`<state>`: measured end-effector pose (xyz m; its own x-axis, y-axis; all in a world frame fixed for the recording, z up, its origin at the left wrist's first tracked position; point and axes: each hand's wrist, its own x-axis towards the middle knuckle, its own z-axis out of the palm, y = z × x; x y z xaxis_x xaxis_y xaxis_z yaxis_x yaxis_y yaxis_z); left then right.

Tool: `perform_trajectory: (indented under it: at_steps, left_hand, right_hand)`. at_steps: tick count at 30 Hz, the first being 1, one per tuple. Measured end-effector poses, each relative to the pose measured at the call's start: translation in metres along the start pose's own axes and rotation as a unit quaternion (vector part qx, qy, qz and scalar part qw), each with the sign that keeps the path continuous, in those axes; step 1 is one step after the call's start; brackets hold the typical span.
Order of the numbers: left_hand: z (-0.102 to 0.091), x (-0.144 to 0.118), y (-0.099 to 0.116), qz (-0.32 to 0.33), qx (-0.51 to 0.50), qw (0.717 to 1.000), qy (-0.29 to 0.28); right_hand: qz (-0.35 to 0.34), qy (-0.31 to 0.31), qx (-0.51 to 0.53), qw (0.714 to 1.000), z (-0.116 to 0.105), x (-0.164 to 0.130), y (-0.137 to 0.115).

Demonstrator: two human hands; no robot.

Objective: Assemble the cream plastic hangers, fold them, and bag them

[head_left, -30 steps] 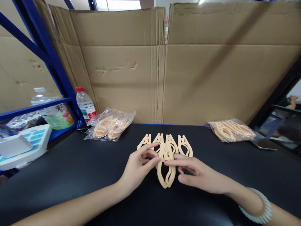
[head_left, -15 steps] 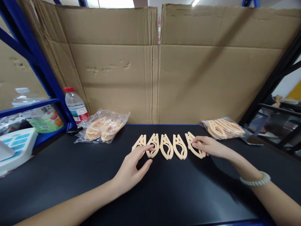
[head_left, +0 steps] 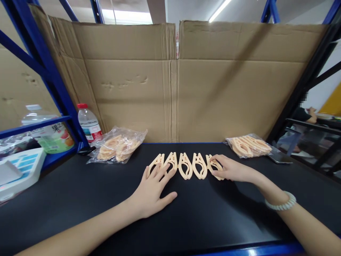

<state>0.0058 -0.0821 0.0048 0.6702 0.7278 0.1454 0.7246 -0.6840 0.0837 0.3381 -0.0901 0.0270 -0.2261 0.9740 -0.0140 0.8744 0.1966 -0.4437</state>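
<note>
Several cream folded plastic hangers stand side by side in a row on the black tabletop [head_left: 186, 213]. My left hand [head_left: 149, 193] lies with fingers spread over the leftmost hanger [head_left: 155, 163] and the second hanger [head_left: 172, 161], its fingertips covering parts of both. Between the hands, a third hanger [head_left: 182, 170] and a fourth hanger [head_left: 195, 170] are untouched. At the right end, my right hand [head_left: 234, 169] has its fingers and thumb curled round the last hanger [head_left: 220, 177], hiding part of it.
Clear bags of hangers lie behind on the left [head_left: 119, 145] and right [head_left: 249, 145]. A dark flat object [head_left: 281, 157] sits beside the right bag. A red-capped bottle [head_left: 89, 122] and white plastic device [head_left: 23, 170] stand left. Cardboard [head_left: 133, 96] closes the back.
My left hand's fingers have spread wider and shifted left over the first two hangers. The rightmost hanger, with my right hand, has moved slightly closer to the row. The camera view has tilted up.
</note>
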Motion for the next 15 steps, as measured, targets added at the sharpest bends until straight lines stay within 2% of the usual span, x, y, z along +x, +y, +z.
perform_trajectory:
  at_steps: [2, 5, 9, 11, 13, 15]
  left_hand:
    - [-0.001, 0.0, 0.002, -0.006, -0.002, 1.0, -0.017]
    - [-0.001, 0.002, 0.004, -0.011, 0.003, 1.0, -0.025]
    - [-0.004, 0.007, 0.004, 0.001, 0.03, 1.0, 0.008]
    - [-0.01, 0.007, 0.008, 0.038, 0.059, 0.995, 0.066]
    - [-0.015, -0.003, 0.019, 0.106, 0.077, 0.983, 0.125]
    - [-0.013, -0.024, 0.037, 0.187, 0.052, 0.971, 0.137]
  right_hand:
    - [-0.015, 0.009, -0.02, 1.0, 0.003, 0.0, -0.001]
    - [0.006, 0.008, -0.05, 0.999, 0.006, -0.002, -0.006]
    - [0.014, 0.087, -0.14, 0.986, 0.012, -0.005, -0.017]
    - [-0.021, 0.112, -0.171, 0.979, 0.017, -0.006, -0.025]
    - [-0.056, 0.097, -0.175, 0.978, 0.024, -0.006, -0.033]
    - [-0.083, 0.068, -0.17, 0.979, 0.031, -0.006, -0.039]
